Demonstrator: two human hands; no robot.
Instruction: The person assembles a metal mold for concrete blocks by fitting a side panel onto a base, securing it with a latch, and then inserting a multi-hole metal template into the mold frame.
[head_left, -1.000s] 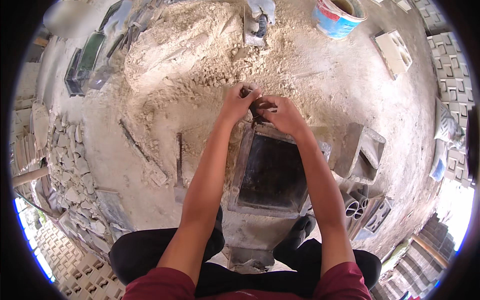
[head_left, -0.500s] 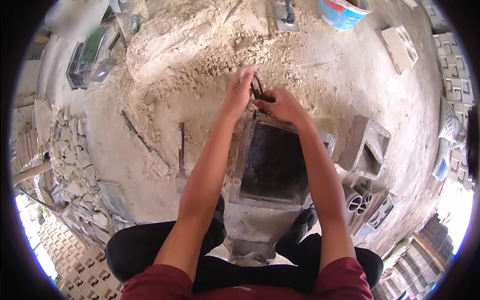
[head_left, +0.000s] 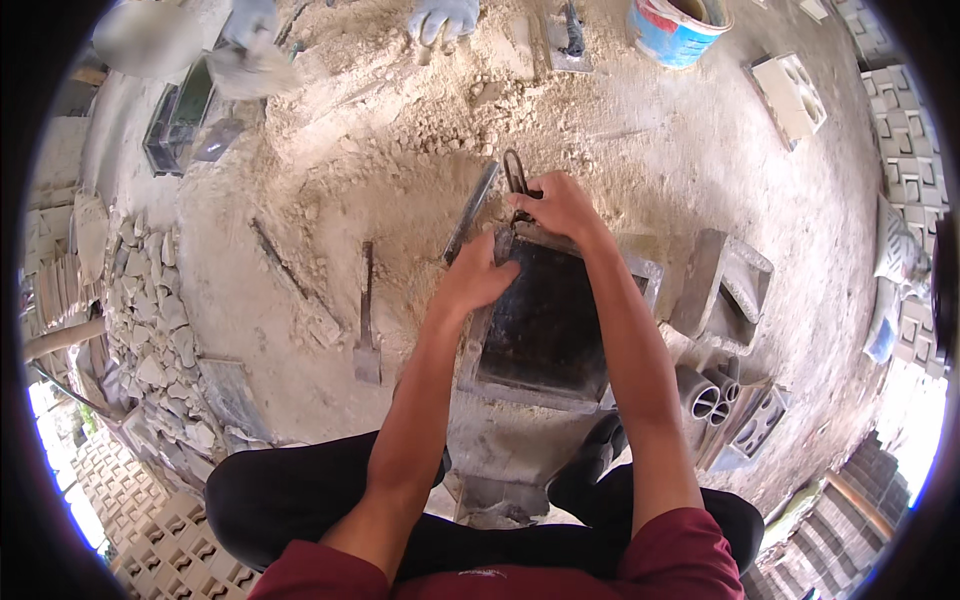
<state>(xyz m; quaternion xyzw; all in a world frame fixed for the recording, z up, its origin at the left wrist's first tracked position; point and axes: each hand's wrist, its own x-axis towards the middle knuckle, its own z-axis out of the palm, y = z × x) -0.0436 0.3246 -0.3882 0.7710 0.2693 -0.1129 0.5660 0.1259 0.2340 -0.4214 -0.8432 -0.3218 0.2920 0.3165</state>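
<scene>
Before me lies a square mould frame (head_left: 535, 400) with a smooth black plate (head_left: 545, 315) inside. My right hand (head_left: 562, 208) is closed around a dark metal loop handle (head_left: 514, 172) at the frame's far left corner. On the frame's left side rests my left hand (head_left: 475, 275), thumb over the inner edge and fingers wrapped outside, mostly hidden. A narrow grey metal strip (head_left: 472, 212) slants out past that hand's far side; whether the hand touches it I cannot tell.
Left lie a flat-bladed scraper (head_left: 367, 310) and a thin bar (head_left: 280, 260). Sandy powder (head_left: 370, 150) covers the ground beyond. A co-worker's gloved hand (head_left: 442, 18) reaches in there. Right are a hollow block (head_left: 725, 290) and round pipe pieces (head_left: 705, 400); a blue bucket (head_left: 680, 35) stands farther off.
My left hand has come down from the loop handle to the frame's left side. The grey strip now shows beside it. A co-worker's gloved hands have entered at the far edge.
</scene>
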